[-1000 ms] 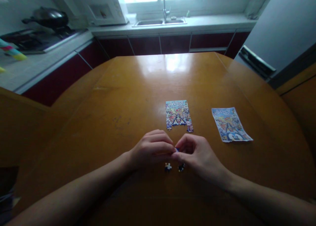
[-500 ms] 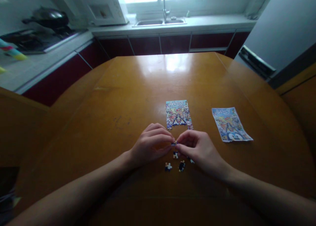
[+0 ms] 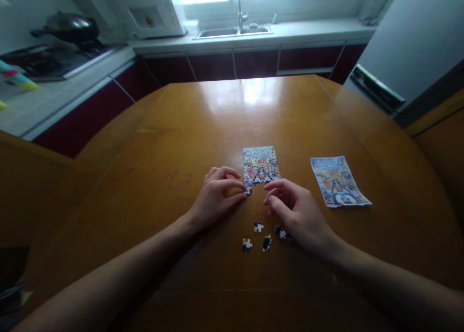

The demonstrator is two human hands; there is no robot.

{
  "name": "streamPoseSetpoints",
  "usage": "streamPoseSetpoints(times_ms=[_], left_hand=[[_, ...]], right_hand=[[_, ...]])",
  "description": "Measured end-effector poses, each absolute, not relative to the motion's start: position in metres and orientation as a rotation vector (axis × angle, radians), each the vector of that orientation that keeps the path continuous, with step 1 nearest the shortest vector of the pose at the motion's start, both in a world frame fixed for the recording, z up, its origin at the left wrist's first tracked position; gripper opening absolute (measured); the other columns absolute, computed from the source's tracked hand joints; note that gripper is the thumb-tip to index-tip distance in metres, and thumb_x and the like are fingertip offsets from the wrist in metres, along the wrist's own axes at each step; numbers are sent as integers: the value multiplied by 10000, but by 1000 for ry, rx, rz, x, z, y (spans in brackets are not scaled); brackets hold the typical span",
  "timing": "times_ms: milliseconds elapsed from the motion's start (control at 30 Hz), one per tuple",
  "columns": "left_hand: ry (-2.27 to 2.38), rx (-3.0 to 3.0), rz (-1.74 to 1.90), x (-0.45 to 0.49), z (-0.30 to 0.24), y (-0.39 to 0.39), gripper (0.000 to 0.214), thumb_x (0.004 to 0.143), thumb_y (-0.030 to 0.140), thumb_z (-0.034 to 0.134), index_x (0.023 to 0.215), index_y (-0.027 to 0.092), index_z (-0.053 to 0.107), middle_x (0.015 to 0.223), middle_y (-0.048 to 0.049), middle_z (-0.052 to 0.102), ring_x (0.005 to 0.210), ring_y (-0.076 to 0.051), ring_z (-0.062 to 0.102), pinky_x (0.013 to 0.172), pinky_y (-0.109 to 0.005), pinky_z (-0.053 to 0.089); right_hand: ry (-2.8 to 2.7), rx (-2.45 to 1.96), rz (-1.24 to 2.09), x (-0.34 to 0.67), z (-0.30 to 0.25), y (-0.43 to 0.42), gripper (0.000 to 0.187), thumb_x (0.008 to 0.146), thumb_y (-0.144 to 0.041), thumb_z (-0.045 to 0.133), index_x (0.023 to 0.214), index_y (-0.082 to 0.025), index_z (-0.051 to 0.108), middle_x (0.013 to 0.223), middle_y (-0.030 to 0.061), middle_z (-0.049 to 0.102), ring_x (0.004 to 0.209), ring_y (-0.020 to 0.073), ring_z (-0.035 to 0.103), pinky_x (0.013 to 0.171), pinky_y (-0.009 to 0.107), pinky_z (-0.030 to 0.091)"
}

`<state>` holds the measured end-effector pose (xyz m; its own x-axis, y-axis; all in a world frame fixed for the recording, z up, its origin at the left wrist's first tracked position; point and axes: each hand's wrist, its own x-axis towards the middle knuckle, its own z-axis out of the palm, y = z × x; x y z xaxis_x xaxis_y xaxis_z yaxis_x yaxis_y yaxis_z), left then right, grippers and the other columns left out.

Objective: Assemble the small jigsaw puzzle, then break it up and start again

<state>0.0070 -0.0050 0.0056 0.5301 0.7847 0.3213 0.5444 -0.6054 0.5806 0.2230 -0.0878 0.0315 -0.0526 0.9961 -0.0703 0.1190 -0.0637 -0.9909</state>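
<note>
A partly assembled jigsaw puzzle (image 3: 260, 164) lies on the wooden table, its lower edge uneven. At its lower left corner, my left hand (image 3: 219, 192) pinches a small puzzle piece (image 3: 248, 190) between thumb and fingertips. The piece touches or nearly touches the puzzle; I cannot tell whether it is joined. My right hand (image 3: 293, 206) hovers just below the puzzle's lower right, fingers loosely curled and apart, with nothing seen in them. Nearer to me lie several loose pieces, among them a white and orange piece (image 3: 247, 245) and a dark piece (image 3: 267, 243).
A printed picture sheet (image 3: 339, 182) with a matching design lies to the right, its lower corner curling. Behind the table (image 3: 203, 124) run a counter with a sink (image 3: 234, 32), a microwave (image 3: 154, 14) and a stove with a wok (image 3: 70, 27).
Both hands held a piece together below the puzzle. My left hand has carried it up and left to the puzzle's corner. My right hand has let go and moved slightly up and right.
</note>
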Motion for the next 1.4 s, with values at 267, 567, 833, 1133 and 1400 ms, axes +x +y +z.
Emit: streamPoseSetpoints(times_ms=[267, 567, 833, 1133, 1400], left_hand=[[1075, 2309, 745, 7, 7, -2, 248, 739, 262, 832, 974, 257, 751, 1064, -45, 630, 1038, -234, 514, 958, -467, 426], [1040, 2414, 771, 6, 3, -7, 42, 812, 300, 773, 852, 288, 772, 1086, -35, 608, 920, -201, 476, 864, -386, 436], [1022, 2416, 778, 7, 3, -7, 77, 827, 310, 761, 902, 290, 765, 1079, -36, 595, 944, -203, 467, 854, -364, 433], [994, 2469, 798, 6, 3, -9, 39, 863, 283, 717, 856, 279, 756, 1090, -39, 587, 947, -204, 457, 818, -351, 435], [978, 2480, 794, 8, 5, -11, 51, 881, 275, 695, 913, 269, 735, 1091, -44, 580, 982, -208, 459, 858, -368, 441]], right_hand=[[-1419, -1361, 1158, 224, 34, -89, 102, 887, -228, 554, 879, -181, 644, 825, 29, 677, 689, 140, 602, 622, 281, 472], [-1458, -1337, 1054, 226, 31, -90, 106, 877, -185, 555, 877, -190, 662, 787, 6, 668, 686, 131, 600, 613, 269, 455], [-1491, -1350, 1020, 225, 36, -89, 117, 877, -178, 547, 862, -189, 663, 801, 10, 677, 692, 131, 600, 608, 264, 453], [-1659, -1332, 853, 229, 36, -88, 150, 859, -124, 545, 859, -182, 684, 842, 30, 688, 780, 156, 626, 704, 296, 478], [-1646, -1357, 824, 232, 38, -85, 145, 871, -148, 547, 864, -189, 686, 844, 26, 698, 775, 155, 632, 680, 290, 479]])
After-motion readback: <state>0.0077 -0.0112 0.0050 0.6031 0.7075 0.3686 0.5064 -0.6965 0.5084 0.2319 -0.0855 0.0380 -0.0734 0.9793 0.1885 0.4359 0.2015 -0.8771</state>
